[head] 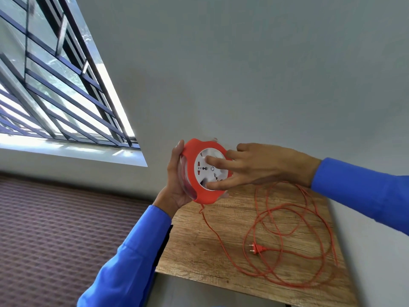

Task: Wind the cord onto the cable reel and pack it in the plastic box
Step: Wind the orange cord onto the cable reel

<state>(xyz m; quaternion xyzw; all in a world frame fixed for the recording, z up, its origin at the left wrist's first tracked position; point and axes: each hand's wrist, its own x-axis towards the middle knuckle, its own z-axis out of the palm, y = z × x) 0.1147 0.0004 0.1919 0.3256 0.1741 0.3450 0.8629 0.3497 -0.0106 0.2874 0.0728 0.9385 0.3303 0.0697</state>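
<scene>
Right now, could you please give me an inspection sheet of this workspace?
Surface: wooden table, bare apart from the cord.
Job's things: orange cable reel held above the table's far edge; plastic box not seen.
Clutter: nothing seen.
Grippers: left hand grips the reel's rim; right hand has fingers on its white socket face.
Cables: orange cord lies in loose loops, plug on the table.
Surroundings: grey wall, barred window, patterned floor.

plastic reel [207,171], grained wood table [194,244]
</scene>
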